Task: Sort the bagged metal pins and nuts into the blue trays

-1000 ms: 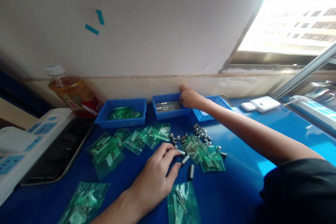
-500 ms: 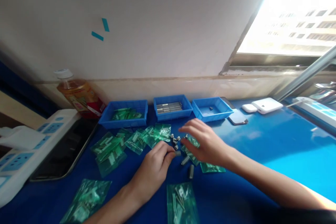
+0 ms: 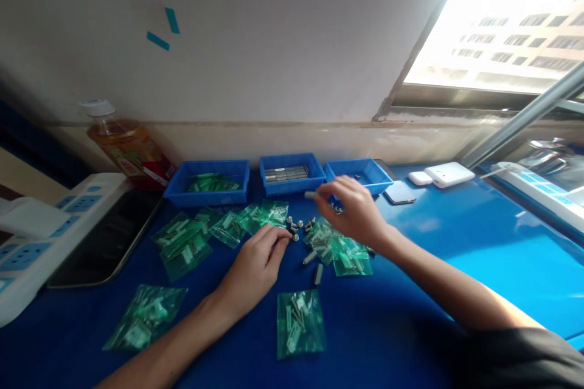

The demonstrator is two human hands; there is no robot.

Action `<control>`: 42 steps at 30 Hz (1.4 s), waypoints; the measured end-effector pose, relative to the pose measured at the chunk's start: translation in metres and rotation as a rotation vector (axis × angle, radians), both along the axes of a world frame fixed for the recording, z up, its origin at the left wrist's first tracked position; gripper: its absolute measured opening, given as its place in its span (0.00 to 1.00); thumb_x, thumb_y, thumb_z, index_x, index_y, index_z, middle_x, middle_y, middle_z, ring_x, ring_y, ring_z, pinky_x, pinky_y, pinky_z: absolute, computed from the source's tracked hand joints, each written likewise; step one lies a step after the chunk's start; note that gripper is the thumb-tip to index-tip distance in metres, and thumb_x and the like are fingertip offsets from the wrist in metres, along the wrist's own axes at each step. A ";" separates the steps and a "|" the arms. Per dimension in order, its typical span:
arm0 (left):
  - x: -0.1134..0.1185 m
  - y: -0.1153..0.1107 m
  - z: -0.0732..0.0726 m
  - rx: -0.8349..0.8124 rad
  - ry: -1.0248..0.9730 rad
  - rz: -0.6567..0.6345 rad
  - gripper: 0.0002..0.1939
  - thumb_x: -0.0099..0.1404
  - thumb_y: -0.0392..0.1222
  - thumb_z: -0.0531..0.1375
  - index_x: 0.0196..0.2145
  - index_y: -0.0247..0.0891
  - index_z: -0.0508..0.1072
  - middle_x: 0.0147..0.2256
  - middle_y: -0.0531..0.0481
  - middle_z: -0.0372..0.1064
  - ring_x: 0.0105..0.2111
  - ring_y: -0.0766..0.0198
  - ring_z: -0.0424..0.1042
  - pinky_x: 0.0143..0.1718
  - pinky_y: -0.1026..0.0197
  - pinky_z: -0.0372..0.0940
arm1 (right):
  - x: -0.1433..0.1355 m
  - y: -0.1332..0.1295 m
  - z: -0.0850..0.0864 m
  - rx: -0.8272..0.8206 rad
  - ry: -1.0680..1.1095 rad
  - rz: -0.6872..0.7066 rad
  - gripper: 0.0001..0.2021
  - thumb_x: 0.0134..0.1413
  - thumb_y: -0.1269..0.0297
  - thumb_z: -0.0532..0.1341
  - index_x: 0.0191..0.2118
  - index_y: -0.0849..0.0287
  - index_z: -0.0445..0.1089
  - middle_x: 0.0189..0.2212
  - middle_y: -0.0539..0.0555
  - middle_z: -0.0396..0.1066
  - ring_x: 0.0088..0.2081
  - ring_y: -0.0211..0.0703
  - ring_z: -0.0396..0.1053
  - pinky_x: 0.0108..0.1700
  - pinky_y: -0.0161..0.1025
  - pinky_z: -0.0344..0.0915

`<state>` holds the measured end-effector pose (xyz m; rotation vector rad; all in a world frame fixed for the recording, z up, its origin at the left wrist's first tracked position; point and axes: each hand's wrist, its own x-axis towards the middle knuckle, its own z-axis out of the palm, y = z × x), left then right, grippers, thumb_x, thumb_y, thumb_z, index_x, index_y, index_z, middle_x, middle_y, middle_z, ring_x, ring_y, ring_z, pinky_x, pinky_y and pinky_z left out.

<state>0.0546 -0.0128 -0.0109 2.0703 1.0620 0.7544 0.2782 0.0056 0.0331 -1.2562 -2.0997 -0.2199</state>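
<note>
My right hand (image 3: 351,209) is raised near the right blue tray and pinches a short grey metal spacer (image 3: 311,195) between its fingertips. My left hand (image 3: 260,255) rests on the blue table with thumb and fingertips together, beside several small screws (image 3: 295,237); what it pinches, if anything, is too small to tell. Two grey spacers (image 3: 318,273) lie in front of the green bags (image 3: 350,256) under my right hand. Another green bag of metal parts (image 3: 300,323) lies near the front.
Along the wall stand a blue tray of green bags (image 3: 207,197), one of metal rods (image 3: 292,183) and one nearly bare (image 3: 381,187). A bottle (image 3: 130,155), black phone (image 3: 104,243) and power strip (image 3: 98,194) are left; a white case (image 3: 449,174) is right.
My right hand has closed and now holds the grey spacer, which was at my left fingertips before. My left hand has parted from that spacer. The view has shifted a little.
</note>
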 end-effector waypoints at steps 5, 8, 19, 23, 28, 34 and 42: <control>0.002 -0.003 -0.002 0.070 0.118 -0.074 0.10 0.70 0.41 0.53 0.43 0.40 0.72 0.40 0.48 0.67 0.38 0.62 0.71 0.42 0.61 0.66 | 0.034 0.066 0.016 -0.168 -0.056 -0.237 0.07 0.54 0.65 0.60 0.36 0.61 0.74 0.33 0.56 0.71 0.37 0.46 0.68 0.39 0.39 0.62; 0.001 -0.004 -0.004 0.156 0.169 -0.150 0.10 0.69 0.40 0.55 0.46 0.42 0.72 0.40 0.48 0.67 0.37 0.62 0.72 0.40 0.61 0.67 | 0.036 0.089 0.017 -0.316 -0.164 -0.228 0.08 0.52 0.64 0.63 0.36 0.60 0.76 0.35 0.56 0.69 0.38 0.46 0.68 0.41 0.38 0.62; -0.001 -0.001 -0.009 0.242 0.202 -0.272 0.16 0.67 0.35 0.55 0.50 0.48 0.72 0.42 0.49 0.67 0.38 0.62 0.72 0.38 0.61 0.68 | 0.021 0.129 0.012 -0.546 -0.367 -0.124 0.06 0.43 0.65 0.70 0.31 0.57 0.77 0.45 0.59 0.63 0.48 0.53 0.62 0.48 0.42 0.61; -0.001 -0.003 -0.006 0.214 0.195 -0.271 0.15 0.67 0.36 0.55 0.50 0.47 0.72 0.42 0.48 0.68 0.38 0.61 0.72 0.39 0.60 0.68 | 0.018 0.137 0.008 -0.589 -0.377 -0.149 0.08 0.41 0.66 0.71 0.31 0.57 0.77 0.47 0.60 0.61 0.50 0.54 0.59 0.47 0.44 0.62; -0.002 -0.004 -0.003 0.197 0.218 -0.270 0.15 0.67 0.37 0.54 0.49 0.46 0.72 0.42 0.47 0.68 0.40 0.59 0.72 0.40 0.58 0.68 | 0.017 0.139 0.010 -0.577 -0.475 -0.133 0.10 0.39 0.67 0.71 0.33 0.61 0.78 0.48 0.65 0.61 0.50 0.61 0.56 0.47 0.49 0.63; -0.002 -0.003 -0.004 0.187 0.210 -0.271 0.15 0.67 0.36 0.54 0.49 0.46 0.72 0.42 0.48 0.68 0.39 0.60 0.72 0.41 0.58 0.68 | 0.013 0.135 0.016 -0.592 -0.525 -0.105 0.08 0.38 0.69 0.72 0.30 0.62 0.79 0.49 0.69 0.61 0.51 0.66 0.56 0.45 0.50 0.64; -0.002 -0.005 -0.004 0.181 0.217 -0.273 0.15 0.67 0.36 0.54 0.49 0.46 0.72 0.43 0.48 0.68 0.40 0.60 0.72 0.41 0.58 0.68 | 0.016 0.131 0.017 -0.638 -0.518 -0.043 0.06 0.45 0.72 0.65 0.30 0.59 0.80 0.48 0.64 0.65 0.53 0.61 0.57 0.48 0.46 0.64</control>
